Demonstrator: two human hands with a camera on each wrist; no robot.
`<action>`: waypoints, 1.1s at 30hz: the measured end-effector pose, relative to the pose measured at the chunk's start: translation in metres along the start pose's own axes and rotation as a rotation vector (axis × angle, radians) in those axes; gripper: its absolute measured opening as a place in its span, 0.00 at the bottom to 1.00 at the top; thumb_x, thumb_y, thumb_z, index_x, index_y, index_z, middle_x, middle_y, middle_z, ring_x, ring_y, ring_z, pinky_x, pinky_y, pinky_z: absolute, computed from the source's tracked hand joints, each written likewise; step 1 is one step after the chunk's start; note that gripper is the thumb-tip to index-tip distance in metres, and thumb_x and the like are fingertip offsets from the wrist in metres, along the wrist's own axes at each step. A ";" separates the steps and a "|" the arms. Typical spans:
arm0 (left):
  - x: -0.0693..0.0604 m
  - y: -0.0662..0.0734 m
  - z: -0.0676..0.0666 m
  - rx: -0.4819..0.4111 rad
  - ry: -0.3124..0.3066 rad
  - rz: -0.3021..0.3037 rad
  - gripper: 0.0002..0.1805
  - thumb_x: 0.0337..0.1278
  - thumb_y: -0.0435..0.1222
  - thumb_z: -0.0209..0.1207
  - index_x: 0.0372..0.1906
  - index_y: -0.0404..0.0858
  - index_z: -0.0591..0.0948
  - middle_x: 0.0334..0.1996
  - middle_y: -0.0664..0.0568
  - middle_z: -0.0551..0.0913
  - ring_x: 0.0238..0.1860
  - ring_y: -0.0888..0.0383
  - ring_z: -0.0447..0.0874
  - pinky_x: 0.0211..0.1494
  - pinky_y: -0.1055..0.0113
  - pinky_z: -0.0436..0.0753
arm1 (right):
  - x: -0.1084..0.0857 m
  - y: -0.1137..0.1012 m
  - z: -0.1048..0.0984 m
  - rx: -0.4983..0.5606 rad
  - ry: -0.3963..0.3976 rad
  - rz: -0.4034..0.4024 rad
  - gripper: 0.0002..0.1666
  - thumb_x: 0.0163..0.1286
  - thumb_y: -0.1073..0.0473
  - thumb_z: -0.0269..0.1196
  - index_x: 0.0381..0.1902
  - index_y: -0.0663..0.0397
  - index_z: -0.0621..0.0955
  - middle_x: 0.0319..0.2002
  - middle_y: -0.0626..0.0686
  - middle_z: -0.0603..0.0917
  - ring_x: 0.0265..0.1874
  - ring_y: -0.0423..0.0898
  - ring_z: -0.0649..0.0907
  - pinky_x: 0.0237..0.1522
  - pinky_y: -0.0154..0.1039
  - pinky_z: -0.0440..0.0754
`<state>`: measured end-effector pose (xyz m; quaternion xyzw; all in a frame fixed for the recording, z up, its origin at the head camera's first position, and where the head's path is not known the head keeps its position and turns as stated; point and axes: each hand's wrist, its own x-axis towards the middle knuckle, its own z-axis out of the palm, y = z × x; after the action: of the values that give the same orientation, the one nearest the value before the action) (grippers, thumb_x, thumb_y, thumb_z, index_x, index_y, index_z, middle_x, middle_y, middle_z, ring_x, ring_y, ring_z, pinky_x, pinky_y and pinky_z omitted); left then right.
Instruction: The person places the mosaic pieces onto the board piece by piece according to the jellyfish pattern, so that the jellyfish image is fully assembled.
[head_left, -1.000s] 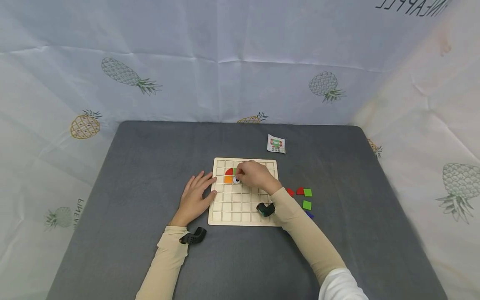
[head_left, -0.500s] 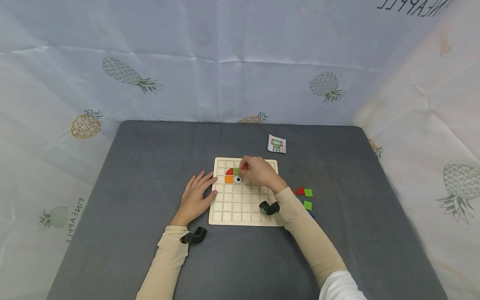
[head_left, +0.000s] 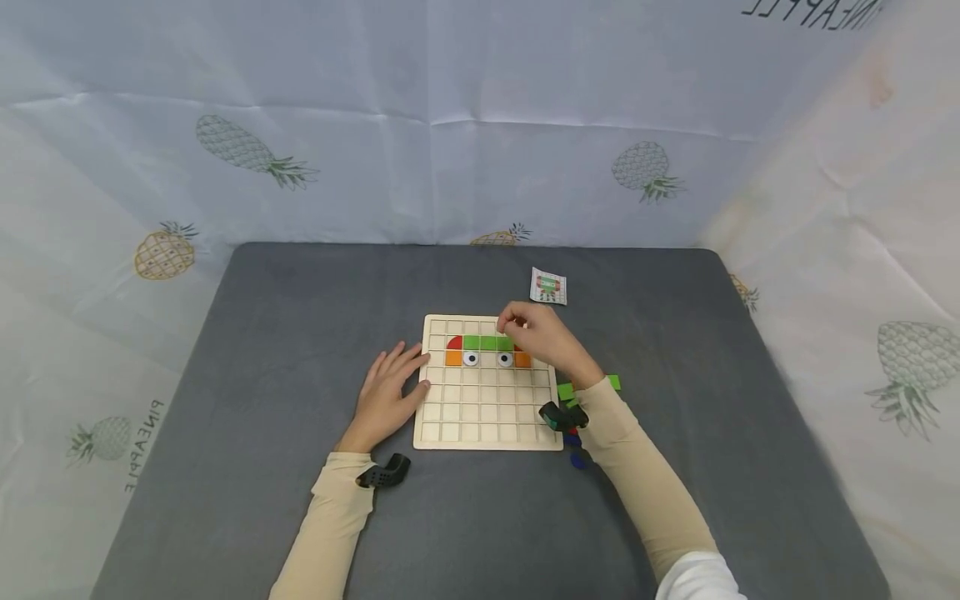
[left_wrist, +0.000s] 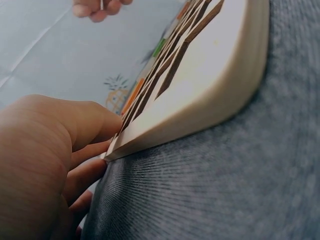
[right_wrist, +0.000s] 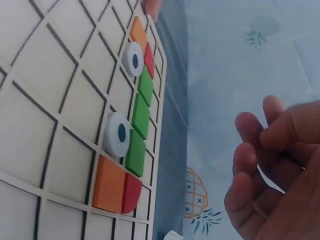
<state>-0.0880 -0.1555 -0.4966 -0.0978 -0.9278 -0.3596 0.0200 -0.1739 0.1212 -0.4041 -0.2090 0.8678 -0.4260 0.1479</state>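
Note:
My left hand (head_left: 386,396) lies on the table, its fairly straight fingers touching the left edge of a wooden grid board (head_left: 487,417). Above the board's far right part hovers my right hand (head_left: 546,337); the right wrist view shows loosely curled fingers (right_wrist: 245,160) with nothing visible between them. Green square tiles (head_left: 487,342) form a row on the board, with a red quarter-round tile (head_left: 454,342) at its left end and another red one (right_wrist: 132,194) at its right. Below sit two round eye pieces (head_left: 471,358) between orange square tiles (head_left: 453,358).
Loose green tiles (head_left: 566,391), plus red and blue pieces (head_left: 577,460), lie right of the board, partly hidden by my right forearm. A small picture card (head_left: 548,286) lies behind the board. Pineapple-print cloth (head_left: 360,183) hangs beyond the grey table (head_left: 300,333).
My right hand has moved right and lifted off the tiles, uncovering the rest of the green row, the second eye piece and the right orange tile. My left hand stays at the board's edge.

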 end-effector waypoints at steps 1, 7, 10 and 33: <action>0.000 0.000 -0.001 -0.001 0.000 0.000 0.27 0.68 0.41 0.61 0.71 0.44 0.76 0.75 0.49 0.69 0.82 0.47 0.54 0.86 0.49 0.42 | 0.001 0.000 0.002 -0.004 -0.026 -0.001 0.16 0.79 0.60 0.49 0.49 0.60 0.82 0.46 0.60 0.84 0.33 0.52 0.78 0.35 0.40 0.76; 0.000 0.000 0.000 0.003 -0.004 -0.005 0.27 0.68 0.41 0.61 0.71 0.44 0.76 0.75 0.49 0.69 0.81 0.46 0.54 0.86 0.49 0.42 | 0.011 0.003 0.025 -0.019 -0.264 -0.024 0.23 0.78 0.67 0.43 0.61 0.55 0.78 0.57 0.55 0.85 0.54 0.52 0.82 0.46 0.41 0.73; 0.000 -0.001 0.000 0.011 -0.008 -0.006 0.27 0.68 0.41 0.61 0.71 0.43 0.76 0.75 0.49 0.69 0.81 0.46 0.54 0.86 0.48 0.43 | 0.015 0.003 0.036 -0.051 -0.324 -0.026 0.23 0.78 0.67 0.43 0.63 0.53 0.78 0.58 0.52 0.85 0.56 0.51 0.82 0.48 0.41 0.73; 0.000 0.000 -0.001 -0.007 -0.015 -0.014 0.27 0.69 0.41 0.60 0.71 0.44 0.75 0.76 0.50 0.69 0.82 0.48 0.53 0.86 0.51 0.42 | 0.008 0.006 0.032 -0.191 -0.203 0.048 0.15 0.79 0.58 0.53 0.56 0.52 0.82 0.51 0.51 0.87 0.50 0.47 0.85 0.54 0.45 0.85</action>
<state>-0.0882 -0.1565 -0.4962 -0.0939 -0.9272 -0.3624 0.0103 -0.1680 0.0986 -0.4287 -0.2432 0.8896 -0.3145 0.2248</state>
